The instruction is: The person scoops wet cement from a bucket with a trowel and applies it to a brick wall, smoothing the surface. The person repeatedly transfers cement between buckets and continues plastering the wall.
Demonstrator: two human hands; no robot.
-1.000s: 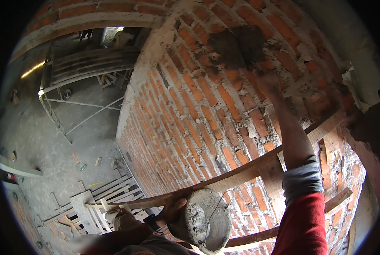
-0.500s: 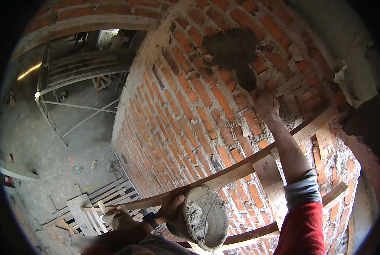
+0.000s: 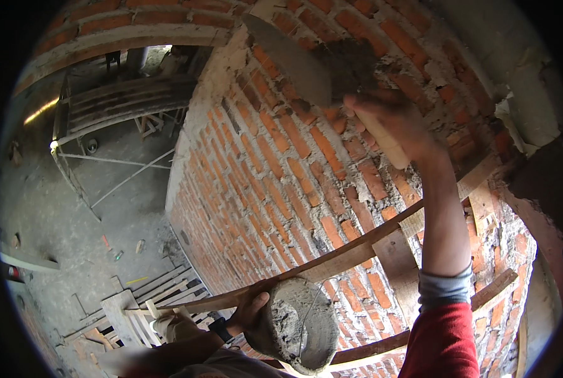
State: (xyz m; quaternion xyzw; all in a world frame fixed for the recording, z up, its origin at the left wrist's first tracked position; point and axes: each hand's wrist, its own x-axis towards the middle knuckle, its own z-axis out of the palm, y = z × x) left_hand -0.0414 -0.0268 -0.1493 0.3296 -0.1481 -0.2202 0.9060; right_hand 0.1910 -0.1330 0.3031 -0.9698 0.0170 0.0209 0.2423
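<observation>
Right hand [image 3: 391, 123] raised, clamped on the handle of a trowel [image 3: 291, 60] whose grey blade lies against the upper brick wall [image 3: 262, 189]. Left hand [image 3: 247, 312] low and near, closed on the rim of a mortar bucket [image 3: 300, 324] held beside a timber rail [image 3: 332, 258]; the hands are well apart. Progress, judged from the wall: one dark wet mortar patch [image 3: 357, 63] sits just right of the blade, while nearly all brick below and to the left is bare, so most of the coating remains. The bucket appears to hold some mortar. Hidden or unclear: the trowel handle inside the fist, the mortar load on the blade, the bucket's base, cut off at the lower edge, and the blurred floor [image 3: 73, 208] far below.
</observation>
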